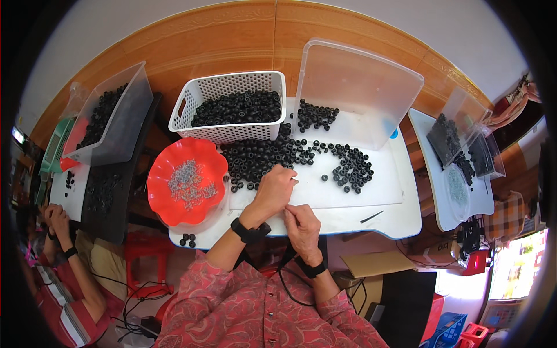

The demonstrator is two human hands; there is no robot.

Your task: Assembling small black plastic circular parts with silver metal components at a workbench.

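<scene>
My left hand is over the white table at the near edge of a pile of small black ring-shaped parts. Its fingers are curled together, and whatever they may hold is hidden. Closer to me, my right hand is at the table's front edge, thumb and fingers pinched near my left wrist. Anything in that pinch is too small to make out. Left of my hands, a red scalloped bowl holds many small grey metal pieces. More black parts are spread to the right on a white sheet.
A white perforated basket full of black parts stands behind the pile. Beside it a clear plastic bin lies tipped on its side. A thin dark tool lies at the right front. Another person's hands are at a table on the left.
</scene>
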